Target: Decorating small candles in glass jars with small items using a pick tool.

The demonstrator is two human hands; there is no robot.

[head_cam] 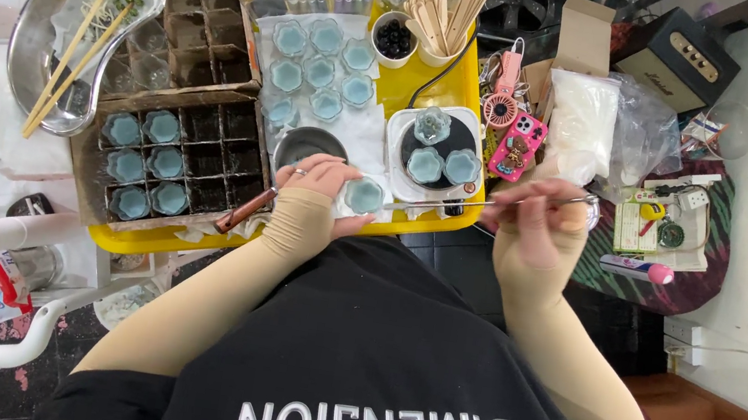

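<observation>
Cup [363, 196] of pale blue filling sits at the yellow tray's [431, 90] front edge, pinched in my left hand [322, 194]. My right hand [537, 227] pinches a thin metal rod [454, 203] whose tip reaches toward the cup. More blue cups [319, 70] crowd the tray's middle.

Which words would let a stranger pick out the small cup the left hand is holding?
Find the yellow plastic tray ahead of the person. At its near edge the left hand grips one small clear flower-shaped cup of pale blue filling. Unlike the other blue cups, it is held, with a thin metal tool reaching it.
</observation>
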